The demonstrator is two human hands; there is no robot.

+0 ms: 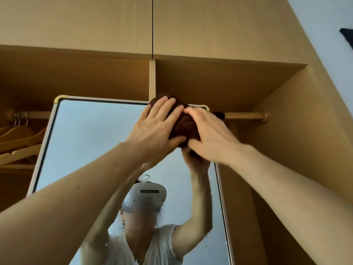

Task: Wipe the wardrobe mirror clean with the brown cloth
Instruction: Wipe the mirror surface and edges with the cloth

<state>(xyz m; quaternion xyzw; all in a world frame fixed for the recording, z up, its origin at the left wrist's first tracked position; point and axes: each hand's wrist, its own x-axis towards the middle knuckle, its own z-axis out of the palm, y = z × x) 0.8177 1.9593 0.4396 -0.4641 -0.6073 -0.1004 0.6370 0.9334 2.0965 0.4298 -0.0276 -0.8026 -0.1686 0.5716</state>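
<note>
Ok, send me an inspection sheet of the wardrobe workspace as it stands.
Surface: mirror, pale-framed, stands in the open wardrobe; the glass reflects the headset.
Job's things: brown cloth, bunched at the mirror's top right corner.
Clutter: wooden hangers on the rail left of the mirror.
Hands: left hand lies over the cloth, thumb under it; right hand grips it from the right.
Cables: nothing seen.
Surroundings: hanging rail right of the mirror; closed upper doors; pale wall with a dark item at the picture's edge.
</note>
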